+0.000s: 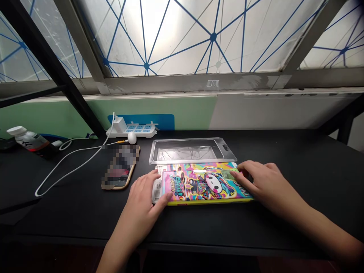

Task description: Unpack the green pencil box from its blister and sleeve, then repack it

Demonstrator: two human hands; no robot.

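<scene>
A flat, brightly printed pencil case (196,182) with a cartoon character and a yellow lower edge lies on the black desk in front of me. My left hand (144,197) holds its left end, the thumb on the front corner and the fingers along the far left edge. At the opposite end, my right hand (257,180) grips the right side, with thumb and fingertips against the printed top; part of that end is hidden under the hand. Just behind the case sits a clear plastic packaging shell (192,151), its hollow side up.
Left of the case lies a phone (121,167) beside a looped white cable (68,175). A white power strip (139,130) with a plugged-in charger stands against the wall. A tilted bottle (31,141) is at far left, near a black frame bar (71,91).
</scene>
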